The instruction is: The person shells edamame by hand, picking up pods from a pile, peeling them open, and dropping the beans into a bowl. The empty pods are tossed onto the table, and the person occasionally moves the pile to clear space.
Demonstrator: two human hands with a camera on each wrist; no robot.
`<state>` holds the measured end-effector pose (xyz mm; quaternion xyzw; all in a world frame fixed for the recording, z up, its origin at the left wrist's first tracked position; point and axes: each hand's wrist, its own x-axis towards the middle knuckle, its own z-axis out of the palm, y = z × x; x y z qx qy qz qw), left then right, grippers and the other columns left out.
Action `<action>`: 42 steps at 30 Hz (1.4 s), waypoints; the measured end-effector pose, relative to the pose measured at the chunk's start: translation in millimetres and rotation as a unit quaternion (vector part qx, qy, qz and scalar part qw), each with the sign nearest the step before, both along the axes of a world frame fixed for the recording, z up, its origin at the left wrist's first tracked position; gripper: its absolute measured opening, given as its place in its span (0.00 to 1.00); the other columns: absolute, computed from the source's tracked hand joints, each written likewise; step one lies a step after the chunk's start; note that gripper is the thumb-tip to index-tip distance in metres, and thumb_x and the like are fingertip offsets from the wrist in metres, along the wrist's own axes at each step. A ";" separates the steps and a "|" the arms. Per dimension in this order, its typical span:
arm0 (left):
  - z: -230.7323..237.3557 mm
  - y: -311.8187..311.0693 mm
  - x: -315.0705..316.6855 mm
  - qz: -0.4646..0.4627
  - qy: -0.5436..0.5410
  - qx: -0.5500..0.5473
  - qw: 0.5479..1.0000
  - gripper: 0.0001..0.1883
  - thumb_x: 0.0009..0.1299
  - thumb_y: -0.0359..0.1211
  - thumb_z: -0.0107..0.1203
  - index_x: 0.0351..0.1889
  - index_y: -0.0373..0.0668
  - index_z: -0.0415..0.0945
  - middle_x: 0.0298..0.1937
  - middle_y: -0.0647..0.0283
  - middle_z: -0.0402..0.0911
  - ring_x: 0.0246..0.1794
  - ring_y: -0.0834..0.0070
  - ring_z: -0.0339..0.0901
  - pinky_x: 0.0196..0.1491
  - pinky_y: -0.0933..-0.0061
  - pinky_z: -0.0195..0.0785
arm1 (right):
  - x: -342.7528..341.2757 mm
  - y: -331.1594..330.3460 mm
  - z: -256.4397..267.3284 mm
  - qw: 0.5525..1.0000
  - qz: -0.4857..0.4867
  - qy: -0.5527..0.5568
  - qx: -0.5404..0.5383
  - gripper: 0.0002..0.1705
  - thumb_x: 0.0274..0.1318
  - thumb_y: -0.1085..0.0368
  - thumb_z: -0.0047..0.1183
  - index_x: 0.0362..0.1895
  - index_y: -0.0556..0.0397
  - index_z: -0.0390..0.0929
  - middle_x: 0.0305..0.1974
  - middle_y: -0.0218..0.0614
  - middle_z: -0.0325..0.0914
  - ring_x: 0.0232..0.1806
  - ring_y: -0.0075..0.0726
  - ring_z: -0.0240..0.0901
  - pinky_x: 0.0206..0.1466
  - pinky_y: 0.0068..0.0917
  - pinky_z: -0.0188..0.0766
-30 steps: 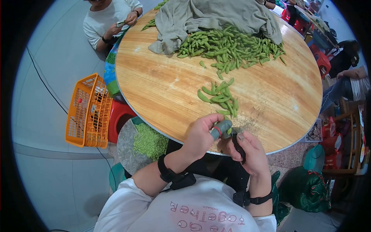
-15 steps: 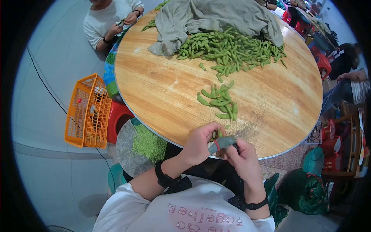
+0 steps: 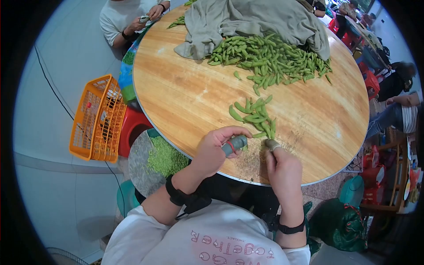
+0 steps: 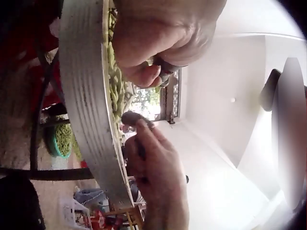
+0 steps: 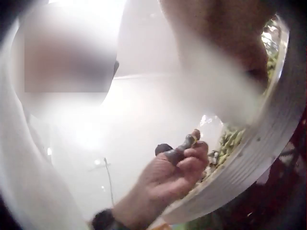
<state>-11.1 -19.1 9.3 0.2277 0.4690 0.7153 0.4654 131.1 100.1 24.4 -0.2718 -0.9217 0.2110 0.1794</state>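
Edamame pods [image 3: 256,118] lie near both hands, likely for easy reach, the left hand [image 3: 213,152] pinching a green pod [image 3: 245,148], the right hand's [image 3: 285,170] grasp unclear.

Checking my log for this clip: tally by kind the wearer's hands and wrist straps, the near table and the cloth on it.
Hands: 2 (left hand, right hand)
Black wrist straps: 2
Round table: 1
Grey cloth: 1
Total: 6
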 end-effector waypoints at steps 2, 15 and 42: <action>-0.4 -0.1 -3.0 -0.010 -0.021 0.008 1.000 0.11 0.65 0.23 0.43 0.43 0.38 0.73 0.35 0.70 0.73 0.27 0.89 0.61 0.28 0.88 0.52 | 6.5 -3.3 7.7 0.997 0.014 -0.069 0.006 0.07 0.49 0.65 0.52 0.32 0.55 0.75 0.23 0.48 0.73 0.25 0.53 0.71 0.25 0.38 0.66; 10.7 5.3 22.8 -0.051 0.371 -0.022 0.927 0.19 0.53 0.18 0.52 0.44 0.38 0.72 0.33 0.60 0.74 0.33 0.69 0.75 0.37 0.74 0.68 | 18.0 -11.8 2.8 0.845 -0.023 0.202 -0.495 0.05 0.55 0.70 0.51 0.34 0.59 0.73 0.23 0.25 0.71 0.23 0.13 0.64 0.25 0.13 0.62; 7.5 -11.3 23.1 -0.261 0.511 -0.085 0.814 0.24 0.49 0.17 0.44 0.46 0.40 0.70 0.40 0.53 0.75 0.43 0.56 0.72 0.46 0.64 0.65 | -22.5 29.5 5.7 0.994 0.083 -0.067 0.003 0.11 0.47 0.63 0.54 0.32 0.56 0.71 0.22 0.51 0.73 0.26 0.54 0.71 0.27 0.45 0.66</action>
